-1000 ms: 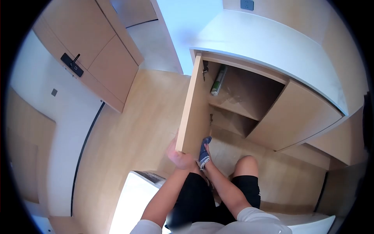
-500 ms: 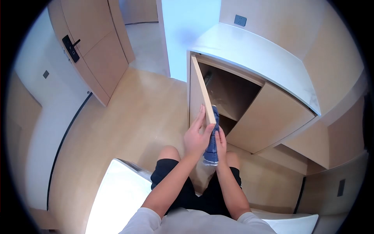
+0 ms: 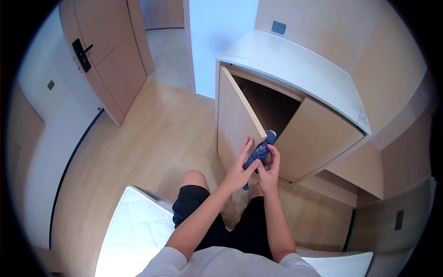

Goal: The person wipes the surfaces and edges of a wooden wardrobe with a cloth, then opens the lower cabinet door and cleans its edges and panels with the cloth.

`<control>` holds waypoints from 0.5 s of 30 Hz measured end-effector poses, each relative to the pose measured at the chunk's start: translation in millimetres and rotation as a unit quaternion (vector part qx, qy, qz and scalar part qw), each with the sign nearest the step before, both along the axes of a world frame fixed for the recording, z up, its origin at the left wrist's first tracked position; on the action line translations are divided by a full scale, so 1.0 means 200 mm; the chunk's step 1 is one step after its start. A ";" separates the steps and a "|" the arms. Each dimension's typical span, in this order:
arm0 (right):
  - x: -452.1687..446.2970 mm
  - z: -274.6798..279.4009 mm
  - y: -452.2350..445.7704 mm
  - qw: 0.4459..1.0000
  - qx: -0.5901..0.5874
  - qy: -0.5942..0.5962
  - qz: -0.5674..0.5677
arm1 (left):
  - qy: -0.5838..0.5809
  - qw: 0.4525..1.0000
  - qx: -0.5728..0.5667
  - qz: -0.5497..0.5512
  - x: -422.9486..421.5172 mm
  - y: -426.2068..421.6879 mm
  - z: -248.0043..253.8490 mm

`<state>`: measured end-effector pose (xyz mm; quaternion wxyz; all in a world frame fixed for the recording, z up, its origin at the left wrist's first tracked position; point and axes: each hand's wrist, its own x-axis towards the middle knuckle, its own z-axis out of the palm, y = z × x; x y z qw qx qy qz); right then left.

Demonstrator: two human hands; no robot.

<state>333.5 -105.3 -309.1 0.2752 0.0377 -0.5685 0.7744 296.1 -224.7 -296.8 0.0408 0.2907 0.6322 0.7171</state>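
A blue cloth (image 3: pixel 262 150) with darker patches is bunched up at the free edge of the cabinet door (image 3: pixel 233 115), which stands partly open. My left hand (image 3: pixel 237 175) has its fingers against the door's outer face near that edge, its thumb pressing on the cloth. From the other side, my right hand (image 3: pixel 268 173) grips the cloth with bent fingers, thumb close to the left thumb. A loose end of the cloth hangs below my hands. Inside the cabinet (image 3: pixel 265 104) it is dark, and its contents do not show.
A white countertop (image 3: pixel 300 60) tops the cabinet, with a second, closed door (image 3: pixel 318 138) on the right. White quilted padding (image 3: pixel 131 231) lies at my left, beside my bent legs. A wooden room door (image 3: pixel 108 51) with a black lock stands at the far left.
The cabinet door has swung further toward closed, its edge shifting right. The cloth has gone from hanging flat along the edge to bunched and tilted, and my hands have come closer together.
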 end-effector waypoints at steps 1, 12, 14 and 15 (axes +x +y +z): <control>0.00 -0.02 0.00 1.000 0.011 0.002 -0.020 | 0.008 1.000 -0.003 0.007 -0.01 0.00 -0.01; -0.04 0.05 0.08 0.983 0.129 -0.026 -0.126 | -0.091 0.991 -0.008 0.097 -0.08 -0.15 -0.09; -0.08 0.13 0.07 0.988 0.093 -0.020 -0.120 | -0.040 0.980 -0.010 0.192 -0.16 -0.20 -0.05; -0.12 0.18 0.04 0.991 0.091 -0.011 -0.097 | -0.020 0.977 0.019 0.211 -0.21 -0.22 -0.05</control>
